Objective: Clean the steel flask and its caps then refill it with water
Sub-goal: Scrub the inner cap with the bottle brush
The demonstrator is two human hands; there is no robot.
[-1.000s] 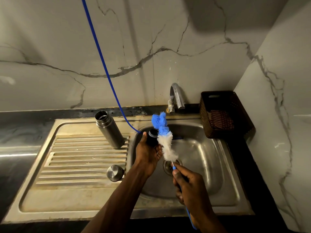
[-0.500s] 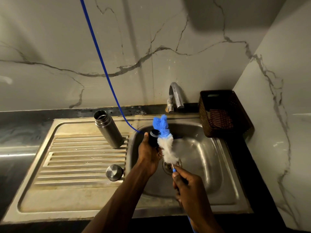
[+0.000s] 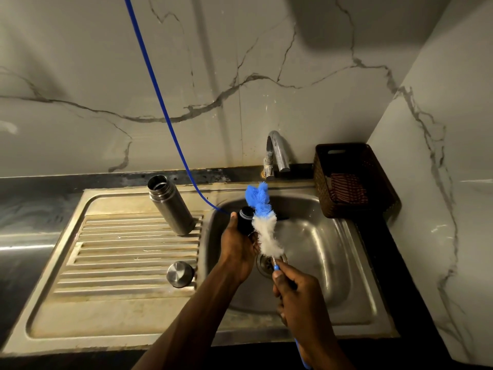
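Your left hand [image 3: 240, 247] grips the black cap [image 3: 246, 219]; right hand [image 3: 298, 297] grips the brush [image 3: 264, 228]. Keep bristles vs cap's 3 o'clock side, rotate cap w/ each stroke.

Over the sink basin [image 3: 333, 263] it's pretty crowded: the left hand [image 3: 240, 249] gripping the black cap [image 3: 245, 218] and the right hand [image 3: 298, 297] holding the bottle brush [image 3: 264, 228] fill the middle, with the tap [image 3: 277, 153] arching over the back rim and the blue hose [image 3: 160, 102] slanting down from the upper left into the back-left corner. The basin's right half is open, though the brown basket [image 3: 354, 180] blocks the counter just behind it. On the drainboard [image 3: 128, 252], the steel flask [image 3: 170, 206] stands at the back and the steel cap [image 3: 180, 274] sits near the basin edge, with bare ribs between them and to the left.
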